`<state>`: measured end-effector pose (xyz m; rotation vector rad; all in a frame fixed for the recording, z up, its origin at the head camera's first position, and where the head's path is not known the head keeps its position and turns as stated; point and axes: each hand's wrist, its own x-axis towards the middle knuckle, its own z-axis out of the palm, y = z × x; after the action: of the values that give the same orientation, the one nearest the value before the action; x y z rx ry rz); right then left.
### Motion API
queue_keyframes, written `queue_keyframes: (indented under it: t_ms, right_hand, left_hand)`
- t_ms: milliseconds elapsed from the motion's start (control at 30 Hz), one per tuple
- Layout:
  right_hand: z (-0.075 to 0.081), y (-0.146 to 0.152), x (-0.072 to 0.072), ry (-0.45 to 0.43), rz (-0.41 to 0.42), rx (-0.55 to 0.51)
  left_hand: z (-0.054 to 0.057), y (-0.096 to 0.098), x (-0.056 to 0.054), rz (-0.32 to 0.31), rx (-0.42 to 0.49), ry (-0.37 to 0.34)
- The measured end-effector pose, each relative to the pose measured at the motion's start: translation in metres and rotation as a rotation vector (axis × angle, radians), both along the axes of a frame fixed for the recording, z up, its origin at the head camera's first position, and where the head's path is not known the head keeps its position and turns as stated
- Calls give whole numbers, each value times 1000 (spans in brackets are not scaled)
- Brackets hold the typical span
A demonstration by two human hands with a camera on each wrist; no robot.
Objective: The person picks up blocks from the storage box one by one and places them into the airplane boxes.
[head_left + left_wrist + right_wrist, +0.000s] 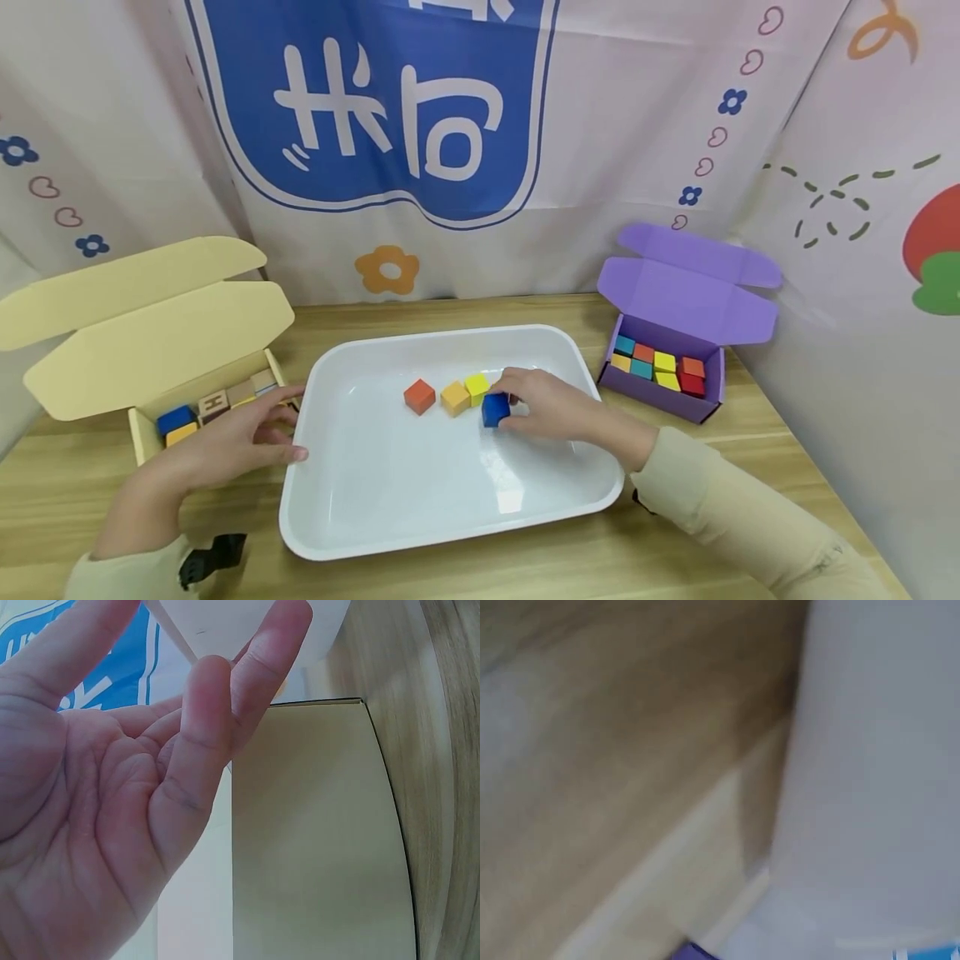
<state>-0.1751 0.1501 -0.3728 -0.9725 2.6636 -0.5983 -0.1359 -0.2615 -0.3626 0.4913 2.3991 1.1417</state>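
Inside a white tray [405,492], my right hand [543,404] pinches a blue cube [495,412] between thumb and fingers. Just left of it a yellow cube [477,388] and an orange cube [455,399] stand side by side. A red-orange cube [420,397] lies a little apart, farther left. At the tray's left rim is my left hand [228,437], its fingers loosely bent around no object. Whether its fingertips touch the rim, I cannot tell. The left wrist view shows the left palm [90,802]; the right wrist view is blurred and shows no hand.
On the left, an open yellow box [161,350] holds several blocks, partly hidden by the left arm. An open purple box [660,398] with several coloured cubes stands right of the tray. A printed cloth [585,167] hangs behind the wooden table [420,575].
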Motion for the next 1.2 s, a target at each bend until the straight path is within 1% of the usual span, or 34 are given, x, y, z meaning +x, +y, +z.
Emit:
queue_keyframes:
  t_ms: [100,167,400,500,633,700,800,867,1000,1200]
  right_hand:
    - [13,12,-1,9,-39,-70]
    - [21,23,-2,31,-71,-111]
    - [43,78,-5,210,-174,-221]
    - [51,101,-4,234,-222,-241]
    - [57,129,-2,181,-308,-223]
    - [57,142,-1,156,-346,-187]
    - [54,158,-1,139,-368,-119]
    - [50,165,-1,127,-371,-70]
    - [42,174,-3,82,-353,-8]
    - [37,180,-5,-52,-329,12]
  left_hand:
    - [0,-1,0,-5,2,-1]
    - [0,0,0,-7,6,-4]
    - [1,0,0,-8,2,-5]
    - [1,-1,0,-15,-10,5]
    - [0,-2,0,-22,-16,9]
    - [0,-1,0,-20,-11,4]
    - [0,0,1,-15,-1,-3]
    - [-1,0,1,-12,-7,-2]
    - [-2,-2,1,-11,-31,18]
    - [-3,-3,1,-18,-48,47]
